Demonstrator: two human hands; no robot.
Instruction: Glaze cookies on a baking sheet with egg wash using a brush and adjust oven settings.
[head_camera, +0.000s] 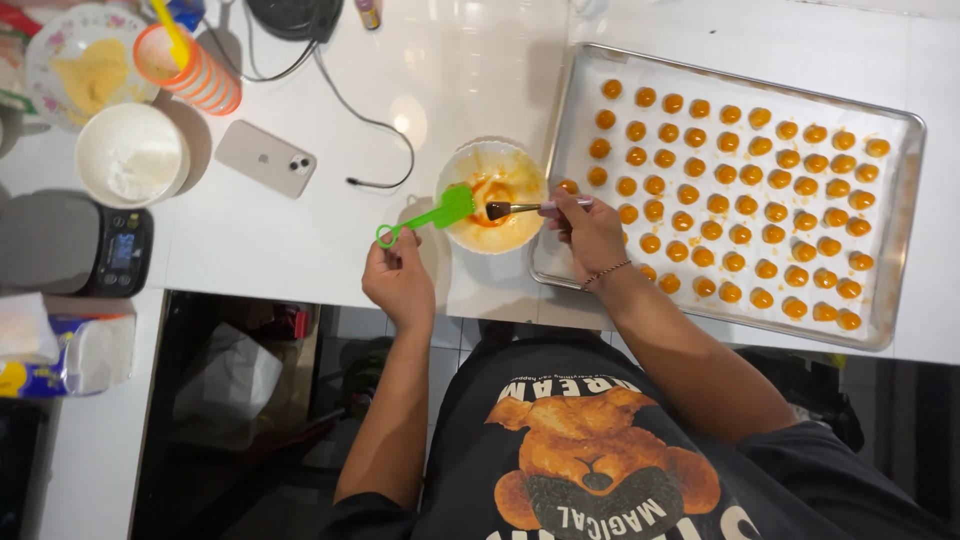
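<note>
— What is the person wearing?
— A black short-sleeved cotton T-shirt (640, 470) with an orange bear print; both forearms are bare.
— Anything above the shirt?
— A thin beaded bracelet (606, 272) circles the right wrist.

One tray (908, 200); orange balls (741, 207) in dozens; one bowl (520, 236); one brush (520, 208); one green spatula (440, 212); one phone (265, 158); one scale (120, 250).
</note>
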